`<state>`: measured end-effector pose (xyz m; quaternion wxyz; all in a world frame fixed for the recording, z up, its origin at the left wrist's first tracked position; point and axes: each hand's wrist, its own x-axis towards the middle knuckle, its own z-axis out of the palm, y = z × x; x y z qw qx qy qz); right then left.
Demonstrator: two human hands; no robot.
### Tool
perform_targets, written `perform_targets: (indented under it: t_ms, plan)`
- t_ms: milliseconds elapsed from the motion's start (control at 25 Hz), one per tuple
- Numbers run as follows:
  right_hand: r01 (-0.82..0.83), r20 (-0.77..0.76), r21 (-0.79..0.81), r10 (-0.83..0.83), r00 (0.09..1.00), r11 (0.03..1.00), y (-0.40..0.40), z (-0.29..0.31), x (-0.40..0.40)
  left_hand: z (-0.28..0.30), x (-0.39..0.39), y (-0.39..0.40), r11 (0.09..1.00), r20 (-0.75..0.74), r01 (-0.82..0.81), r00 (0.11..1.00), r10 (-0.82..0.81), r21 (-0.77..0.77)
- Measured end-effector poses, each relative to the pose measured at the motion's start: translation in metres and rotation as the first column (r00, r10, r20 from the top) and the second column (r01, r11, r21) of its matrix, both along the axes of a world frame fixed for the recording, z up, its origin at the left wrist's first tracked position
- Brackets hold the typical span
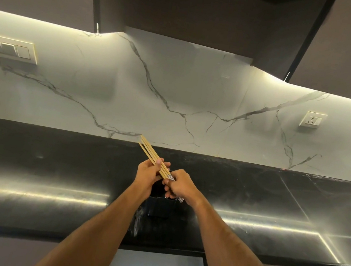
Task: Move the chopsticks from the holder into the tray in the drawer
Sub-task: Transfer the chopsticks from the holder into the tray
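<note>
Both my left hand (pixel 149 173) and right hand (pixel 179 186) are gripping pale wooden chopsticks (pixel 155 158) above the black holder (pixel 159 207); loosening either grip risks scattering them.

Left arm: bare, reaching forward and inward.
Left hand (pixel 150 172): fingers and thumb curled, gripping.
Right arm: bare, reaching forward and inward.
Right hand (pixel 179 185): fingers curled, knuckles up, just beside the left hand.

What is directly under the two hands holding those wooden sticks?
A black holder stands on the dark counter under the left hand and right hand, which grip the chopsticks. The hands cover most of its opening, so its contents cannot be seen.
</note>
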<state>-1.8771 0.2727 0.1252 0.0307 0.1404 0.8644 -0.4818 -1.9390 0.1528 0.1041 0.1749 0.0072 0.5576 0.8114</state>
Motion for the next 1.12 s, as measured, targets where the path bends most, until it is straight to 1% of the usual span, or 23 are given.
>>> perform_targets:
  t_ms: [40,80,120,160,200,280,320,360,400,480,560,640,680,720,760,800,840,880,920,960,1000,1040,1120]
  plan:
    - [0.046,-0.015,0.068,-0.045,0.999,0.997,0.003,0.0,-0.001,-0.002,0.001,-0.003,0.973,-0.113,-0.042,0.993,0.017,-0.225]
    - [0.092,-0.04,0.147,-0.087,0.995,0.985,0.008,-0.001,-0.002,-0.006,0.002,-0.007,0.89,-0.242,-0.123,0.97,0.014,-0.44]
    - [0.129,-0.07,0.24,-0.116,0.991,0.962,0.014,-0.002,-0.001,-0.01,0.005,-0.012,0.778,-0.36,-0.219,0.933,-0.01,-0.589]
    - [0.149,-0.098,0.348,-0.123,0.988,0.925,0.019,-0.002,0.001,-0.013,0.008,-0.017,0.688,-0.467,-0.299,0.882,-0.066,-0.662]
    - [0.152,-0.117,0.459,-0.11,0.987,0.876,0.023,-0.002,0.005,-0.015,0.012,-0.021,0.631,-0.569,-0.373,0.811,-0.133,-0.68]
    - [0.122,-0.128,0.633,-0.052,0.99,0.765,0.028,-0.002,0.012,-0.017,0.015,-0.027,0.567,-0.746,-0.528,0.612,-0.262,-0.632]
    - [0.09,-0.114,0.697,-0.014,0.993,0.712,0.027,0.0,0.016,-0.017,0.014,-0.027,0.543,-0.795,-0.586,0.504,-0.338,-0.602]
    - [0.052,-0.095,0.749,0.03,0.995,0.661,0.024,0.002,0.019,-0.016,0.011,-0.026,0.503,-0.797,-0.621,0.422,-0.432,-0.601]
    - [0.016,-0.08,0.79,0.077,0.994,0.613,0.02,0.003,0.021,-0.015,0.007,-0.023,0.454,-0.752,-0.624,0.369,-0.546,-0.636]
    - [-0.033,-0.07,0.841,0.169,0.983,0.539,0.013,0.005,0.024,-0.011,0.004,-0.019,0.368,-0.622,-0.586,0.315,-0.717,-0.722]
    - [-0.059,-0.066,0.879,0.243,0.968,0.474,0.008,0.007,0.025,-0.004,0.008,-0.017,0.313,-0.536,-0.531,0.339,-0.773,-0.787]
    - [-0.074,-0.063,0.904,0.301,0.952,0.421,0.012,0.007,0.025,0.002,0.013,-0.018,0.223,-0.444,-0.503,0.379,-0.812,-0.835]
    - [-0.079,-0.066,0.907,0.324,0.944,0.414,0.015,0.006,0.025,0.003,0.015,-0.018,0.18,-0.395,-0.475,0.402,-0.826,-0.861]
    - [-0.086,-0.076,0.891,0.332,0.94,0.447,0.019,0.003,0.024,0.005,0.018,-0.02,0.16,-0.361,-0.445,0.416,-0.834,-0.881]
    - [-0.078,-0.112,0.845,0.317,0.942,0.529,0.022,0.001,0.025,0.005,0.021,-0.021,0.149,-0.343,-0.425,0.428,-0.836,-0.893]
    - [-0.04,-0.166,0.76,0.254,0.953,0.648,0.025,-0.001,0.028,0.004,0.021,-0.022,0.15,-0.341,-0.415,0.438,-0.832,-0.897]
    - [0.036,-0.231,0.631,0.144,0.962,0.775,0.028,-0.003,0.03,0.003,0.021,-0.024,0.157,-0.348,-0.413,0.442,-0.827,-0.897]
    - [0.142,-0.294,0.45,-0.004,0.956,0.882,0.032,-0.004,0.031,0.002,0.02,-0.025,0.164,-0.353,-0.412,0.438,-0.827,-0.896]
    - [0.256,-0.317,0.229,-0.177,0.932,0.939,0.038,-0.005,0.03,0.001,0.019,-0.025,0.168,-0.353,-0.413,0.427,-0.833,-0.895]
    - [0.356,-0.288,-0.004,-0.342,0.895,0.935,0.044,-0.007,0.028,0.001,0.019,-0.025,0.164,-0.347,-0.417,0.412,-0.843,-0.894]
    - [0.411,-0.218,-0.212,-0.453,0.864,0.887,0.047,-0.009,0.025,0.001,0.02,-0.022,0.161,-0.343,-0.423,0.399,-0.851,-0.892]
    - [0.423,-0.142,-0.369,-0.5,0.854,0.828,0.048,-0.011,0.022,0.001,0.022,-0.019,0.162,-0.343,-0.427,0.391,-0.854,-0.89]
    - [0.392,-0.081,-0.533,-0.506,0.859,0.75,0.043,-0.013,0.019,0.002,0.024,-0.012,0.166,-0.343,-0.418,0.394,-0.853,-0.893]
